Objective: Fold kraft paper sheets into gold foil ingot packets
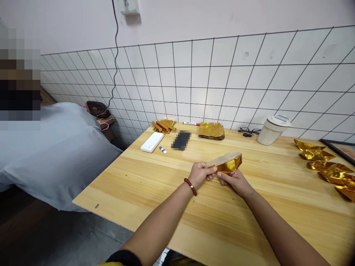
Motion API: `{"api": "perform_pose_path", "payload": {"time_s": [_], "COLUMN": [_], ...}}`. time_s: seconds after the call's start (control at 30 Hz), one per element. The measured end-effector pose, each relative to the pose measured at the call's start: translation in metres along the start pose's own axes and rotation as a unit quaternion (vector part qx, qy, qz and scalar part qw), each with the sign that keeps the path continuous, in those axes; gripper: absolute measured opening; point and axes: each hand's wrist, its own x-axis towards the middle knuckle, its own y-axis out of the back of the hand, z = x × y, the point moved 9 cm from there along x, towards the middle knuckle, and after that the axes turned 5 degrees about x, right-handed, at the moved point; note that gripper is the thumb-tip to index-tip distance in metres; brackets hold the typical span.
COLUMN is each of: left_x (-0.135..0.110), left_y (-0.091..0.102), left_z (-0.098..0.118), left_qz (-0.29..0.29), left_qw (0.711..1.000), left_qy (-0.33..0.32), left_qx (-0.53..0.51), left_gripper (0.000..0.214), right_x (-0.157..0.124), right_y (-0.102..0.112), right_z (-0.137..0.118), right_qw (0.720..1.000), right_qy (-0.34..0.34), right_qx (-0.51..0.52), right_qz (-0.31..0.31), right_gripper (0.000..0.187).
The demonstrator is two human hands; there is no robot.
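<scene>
Between both hands, just above the table, is a partly folded sheet of gold foil paper point(229, 165), its dull beige side facing up and its shiny side toward me. My left hand point(200, 173), with a red bead bracelet point(190, 186) at the wrist, pinches its left end with the thumb on top. My right hand point(234, 181) grips the lower edge near the middle, fingers curled underneath and partly hidden. A stack of gold foil paper point(211, 131) lies farther back. Along the right side sit several folded gold foil pieces point(330, 170).
On the wooden table point(133, 184) are gold strips point(163, 126), a white power bank point(152, 142), a small blue-and-white item point(163, 150), a blurred dark object point(181, 140), a red-and-white marker point(191, 123), glasses point(249, 131), a lidded cup point(271, 130) and a dark frame point(338, 149). A grey-covered surface point(55, 147) stands left.
</scene>
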Motion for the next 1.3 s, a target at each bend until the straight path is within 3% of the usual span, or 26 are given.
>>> {"api": "perform_pose_path", "payload": {"time_s": [0.3, 0.6, 0.73, 0.9, 1.3], "left_x": [-0.001, -0.003, 0.0, 0.002, 0.002], "left_y": [-0.001, -0.008, 0.008, 0.023, 0.016], "left_z": [0.0, 0.011, 0.008, 0.007, 0.009], "left_qz": [-0.002, -0.037, 0.014, 0.058, 0.036], "left_qw": [0.999, 0.998, 0.991, 0.976, 0.988], "left_qy": [0.026, -0.022, -0.019, -0.013, -0.022], "left_qx": [-0.031, -0.042, -0.134, -0.211, -0.152], "left_gripper": [0.046, 0.042, 0.04, 0.045, 0.05], "right_x": [0.0, 0.0, 0.001, 0.004, 0.007], "right_y": [0.0, 0.003, 0.003, 0.017, 0.035], "right_z": [-0.001, 0.002, -0.002, -0.011, -0.007], "right_qw": [0.999, 0.999, 0.999, 0.989, 0.975], "right_qy": [-0.015, -0.007, -0.007, 0.018, 0.03], "right_qx": [0.027, 0.033, 0.047, 0.141, 0.162], "right_qz": [-0.01, 0.0, -0.008, 0.038, 0.149], "right_gripper": [0.04, 0.038, 0.031, 0.038, 0.038]}}
